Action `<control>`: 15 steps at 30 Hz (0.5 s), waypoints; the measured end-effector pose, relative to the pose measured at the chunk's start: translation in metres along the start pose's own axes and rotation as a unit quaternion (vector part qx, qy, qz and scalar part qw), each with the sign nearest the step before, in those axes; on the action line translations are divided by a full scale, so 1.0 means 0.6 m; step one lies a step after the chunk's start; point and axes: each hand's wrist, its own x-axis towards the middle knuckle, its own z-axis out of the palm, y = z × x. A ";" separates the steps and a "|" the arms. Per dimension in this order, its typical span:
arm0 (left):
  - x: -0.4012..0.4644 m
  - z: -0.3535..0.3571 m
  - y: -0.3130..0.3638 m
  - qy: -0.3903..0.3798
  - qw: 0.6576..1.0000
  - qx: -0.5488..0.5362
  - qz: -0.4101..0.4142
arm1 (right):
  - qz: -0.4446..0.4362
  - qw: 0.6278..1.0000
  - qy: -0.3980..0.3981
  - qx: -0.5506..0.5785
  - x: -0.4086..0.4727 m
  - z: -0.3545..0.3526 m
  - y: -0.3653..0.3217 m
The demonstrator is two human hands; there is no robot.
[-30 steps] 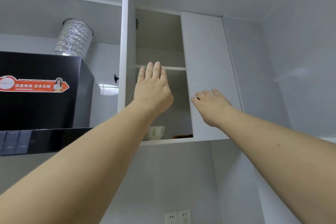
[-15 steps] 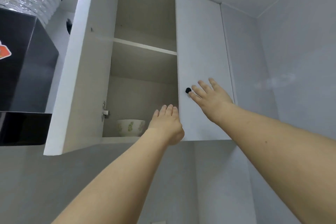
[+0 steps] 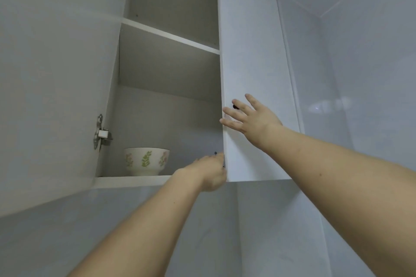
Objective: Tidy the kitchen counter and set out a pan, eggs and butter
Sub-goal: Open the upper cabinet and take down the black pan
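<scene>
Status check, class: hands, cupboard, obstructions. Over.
Left hand reaching behind the closed right door, grip hidden. Right hand open on it. Patterned bowl inside.

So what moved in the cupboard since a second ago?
The left hand dropped from the shelf edge down to the cupboard's bottom shelf and reached in behind the closed white right door; what it touches is hidden. The open white left door looks swung wider, though the camera also tilted up. The right hand stayed flat on the right door by its black knob. The white leaf-patterned bowl stayed put.
</scene>
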 end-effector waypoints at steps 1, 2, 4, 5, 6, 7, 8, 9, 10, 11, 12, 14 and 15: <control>0.005 0.003 -0.004 -0.014 1.000 -0.026 0.004 | -0.002 1.000 0.005 -0.001 0.003 0.005 -0.002; 0.009 0.006 -0.006 -0.024 0.998 -0.052 0.008 | -0.007 1.000 0.009 -0.003 0.006 0.009 -0.002; 0.015 0.008 -0.010 -0.023 0.995 -0.100 0.009 | -0.020 1.000 0.012 -0.012 0.011 0.012 -0.004; 0.019 0.007 -0.010 -0.013 0.992 -0.122 0.009 | -0.025 0.999 0.008 -0.017 0.013 0.012 -0.005; 0.024 0.006 -0.010 -0.003 0.990 -0.142 0.008 | -0.029 0.999 0.002 -0.023 0.014 0.011 -0.004; 0.028 0.003 -0.009 0.003 0.987 -0.161 0.008 | -0.031 0.999 -0.002 -0.027 0.014 0.010 -0.003; 0.027 -0.001 -0.007 0.004 0.984 -0.177 0.013 | -0.032 0.999 -0.005 -0.031 0.015 0.009 -0.002; 0.029 -0.001 -0.006 0.005 0.981 -0.192 0.019 | -0.033 0.999 -0.007 -0.034 0.013 0.008 0.003; 0.028 0.000 -0.007 0.005 0.979 -0.204 0.025 | -0.037 0.999 -0.009 -0.035 0.010 0.006 0.008; 0.028 0.002 -0.008 0.009 0.976 -0.215 0.029 | -0.039 0.999 -0.009 -0.034 0.007 0.003 0.014; 0.029 0.006 -0.010 0.016 0.973 -0.226 0.029 | -0.041 0.999 -0.009 -0.035 0.005 0.000 0.019; 0.024 0.011 -0.008 0.035 0.965 -0.258 0.027 | -0.045 0.998 -0.013 -0.041 -0.004 -0.008 0.030; 0.022 0.014 -0.004 0.044 0.960 -0.275 0.028 | -0.047 0.998 -0.019 -0.045 -0.010 -0.011 0.037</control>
